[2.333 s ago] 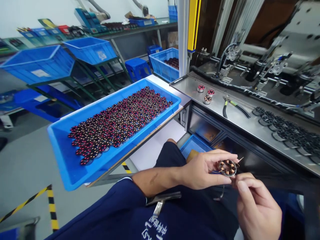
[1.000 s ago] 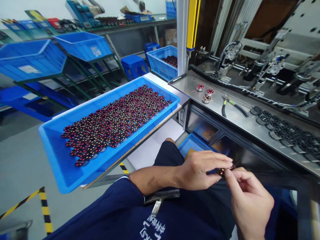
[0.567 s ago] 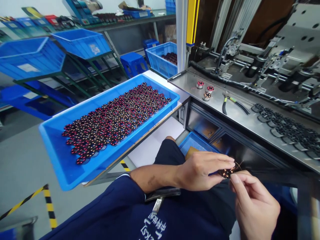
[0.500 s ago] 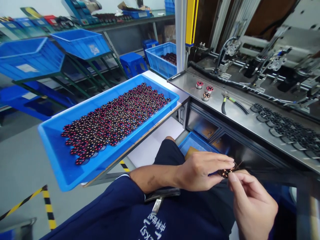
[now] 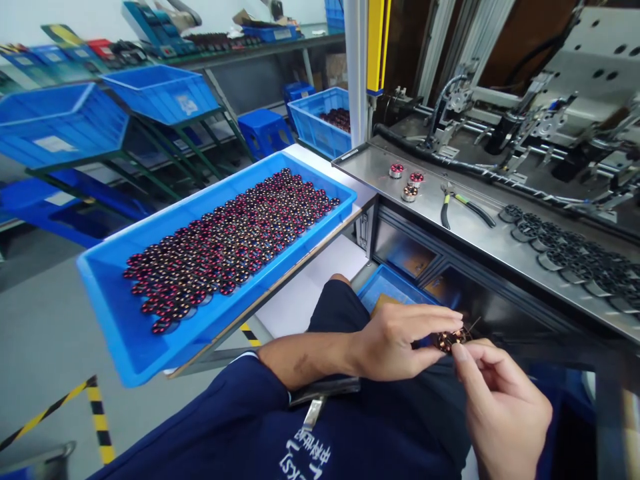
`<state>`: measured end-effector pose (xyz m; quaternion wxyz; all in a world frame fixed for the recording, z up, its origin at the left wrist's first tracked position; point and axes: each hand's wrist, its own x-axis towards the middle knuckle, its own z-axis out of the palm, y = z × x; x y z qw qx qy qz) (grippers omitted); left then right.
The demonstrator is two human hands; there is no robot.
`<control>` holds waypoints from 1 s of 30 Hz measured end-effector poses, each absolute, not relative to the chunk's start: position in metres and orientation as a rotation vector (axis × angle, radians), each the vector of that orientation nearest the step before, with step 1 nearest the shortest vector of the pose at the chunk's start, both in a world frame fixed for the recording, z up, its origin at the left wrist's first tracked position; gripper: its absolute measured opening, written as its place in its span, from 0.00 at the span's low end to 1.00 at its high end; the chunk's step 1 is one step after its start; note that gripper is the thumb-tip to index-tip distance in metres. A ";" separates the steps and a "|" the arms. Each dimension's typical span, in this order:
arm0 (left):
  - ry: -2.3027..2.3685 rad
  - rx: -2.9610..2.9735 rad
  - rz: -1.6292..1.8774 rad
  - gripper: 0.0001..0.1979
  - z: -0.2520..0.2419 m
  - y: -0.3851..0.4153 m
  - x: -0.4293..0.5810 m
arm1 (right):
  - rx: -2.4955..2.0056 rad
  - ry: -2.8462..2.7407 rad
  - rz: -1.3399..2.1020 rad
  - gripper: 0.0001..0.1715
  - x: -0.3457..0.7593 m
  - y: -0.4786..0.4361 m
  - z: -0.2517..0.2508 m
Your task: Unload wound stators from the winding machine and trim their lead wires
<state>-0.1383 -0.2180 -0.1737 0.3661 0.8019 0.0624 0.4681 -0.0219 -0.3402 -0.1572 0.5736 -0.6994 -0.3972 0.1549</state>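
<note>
Above my lap, my left hand (image 5: pixel 395 343) is closed around a small copper-wound motor stator (image 5: pixel 449 341), gripping it between the thumb and the outstretched fingers. My right hand (image 5: pixel 505 393) has its thumb and bent forefinger pinched at the stator's right side. Thin wire ends (image 5: pixel 474 325) stick up beside the right fingertips; whether these fingers grip a wire as well is hidden. On the metal bench beyond lie three loose wound stators (image 5: pixel 410 193), two with red wire and one copper-coloured. Cutting pliers (image 5: pixel 454 197) with black and green handles rest to their right, jaws pointing away.
To the left, a blue tray (image 5: pixel 100 293) full of wound stators stands on a side table. Rows of black unwound cores (image 5: pixel 550 240) line the bench at right, before a winding machine (image 5: pixel 545 127). A blue bin (image 5: pixel 373 287) sits low beyond my knee.
More of the stator's copper face shows between my hands, and my right thumb has shifted slightly left. The surroundings moved slightly with the camera.
</note>
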 end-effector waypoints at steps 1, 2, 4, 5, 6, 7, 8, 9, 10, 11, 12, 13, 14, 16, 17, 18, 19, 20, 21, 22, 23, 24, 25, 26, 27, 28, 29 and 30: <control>0.169 2.048 1.198 0.13 -0.173 -0.218 -0.138 | -1.633 -0.925 0.367 0.10 -0.022 -0.341 -0.158; 0.181 2.035 1.187 0.13 -0.173 -0.217 -0.138 | -1.626 -0.916 0.373 0.09 -0.021 -0.343 -0.159; 0.205 2.007 1.153 0.14 -0.173 -0.216 -0.139 | -1.612 -0.886 0.385 0.09 -0.020 -0.346 -0.162; 0.215 1.987 1.129 0.15 -0.173 -0.215 -0.140 | -1.602 -0.870 0.390 0.09 -0.020 -0.347 -0.164; 0.226 1.959 1.100 0.16 -0.173 -0.215 -0.140 | -1.588 -0.852 0.389 0.09 -0.019 -0.348 -0.165; 0.238 1.918 1.061 0.17 -0.173 -0.215 -0.141 | -1.573 -0.832 0.386 0.09 -0.019 -0.349 -0.168; 0.252 1.856 1.014 0.18 -0.173 -0.215 -0.141 | -1.557 -0.813 0.383 0.09 -0.019 -0.350 -0.170; 0.270 1.770 0.949 0.20 -0.174 -0.215 -0.142 | -1.543 -0.794 0.379 0.10 -0.019 -0.350 -0.173; 0.287 1.663 0.868 0.22 -0.175 -0.215 -0.142 | -1.533 -0.772 0.384 0.10 -0.018 -0.351 -0.176; 0.302 1.542 0.777 0.24 -0.176 -0.215 -0.142 | -1.529 -0.749 0.403 0.11 -0.018 -0.351 -0.179; 0.311 1.417 0.683 0.26 -0.177 -0.215 -0.141 | -1.529 -0.726 0.434 0.12 -0.017 -0.351 -0.183; 0.313 1.297 0.601 0.27 -0.178 -0.215 -0.141 | -1.528 -0.703 0.472 0.13 -0.016 -0.351 -0.186; 0.311 1.192 0.537 0.28 -0.180 -0.214 -0.140 | -1.524 -0.681 0.510 0.13 -0.015 -0.351 -0.189; 0.305 1.040 0.456 0.30 -0.182 -0.214 -0.137 | -1.502 -0.639 0.570 0.14 -0.015 -0.352 -0.194; 0.307 0.993 0.432 0.30 -0.184 -0.215 -0.136 | -1.488 -0.620 0.588 0.14 -0.015 -0.352 -0.196; 0.314 0.969 0.427 0.31 -0.185 -0.216 -0.134 | -1.476 -0.604 0.600 0.14 -0.015 -0.352 -0.197; 0.326 0.967 0.441 0.32 -0.186 -0.217 -0.132 | -1.470 -0.593 0.610 0.13 -0.017 -0.351 -0.197; 0.339 0.987 0.479 0.31 -0.187 -0.218 -0.130 | -1.457 -0.582 0.622 0.13 -0.018 -0.351 -0.197; 0.349 1.025 0.543 0.30 -0.189 -0.220 -0.128 | -1.435 -0.572 0.634 0.12 -0.020 -0.351 -0.197; 0.352 1.082 0.621 0.29 -0.191 -0.221 -0.126 | -1.408 -0.565 0.649 0.12 -0.021 -0.350 -0.197; 0.348 1.156 0.703 0.26 -0.192 -0.222 -0.125 | -1.377 -0.559 0.666 0.13 -0.023 -0.349 -0.198; 0.341 1.249 0.785 0.24 -0.193 -0.223 -0.124 | -1.349 -0.554 0.689 0.14 -0.024 -0.349 -0.199; 0.329 1.360 0.868 0.23 -0.194 -0.223 -0.124 | -1.329 -0.552 0.706 0.14 -0.023 -0.348 -0.200; 0.312 1.482 0.958 0.22 -0.194 -0.222 -0.124 | -1.320 -0.553 0.713 0.13 -0.022 -0.348 -0.201; 0.284 1.604 1.050 0.21 -0.194 -0.221 -0.124 | -1.321 -0.555 0.706 0.12 -0.020 -0.347 -0.203; 0.248 1.713 1.142 0.21 -0.193 -0.219 -0.125 | -1.315 -0.553 0.689 0.10 -0.017 -0.347 -0.203; 0.204 1.800 1.220 0.21 -0.192 -0.218 -0.125 | -1.304 -0.562 0.667 0.10 -0.014 -0.347 -0.203; 0.157 1.862 1.276 0.20 -0.191 -0.217 -0.125 | -1.292 -0.587 0.647 0.12 -0.010 -0.347 -0.202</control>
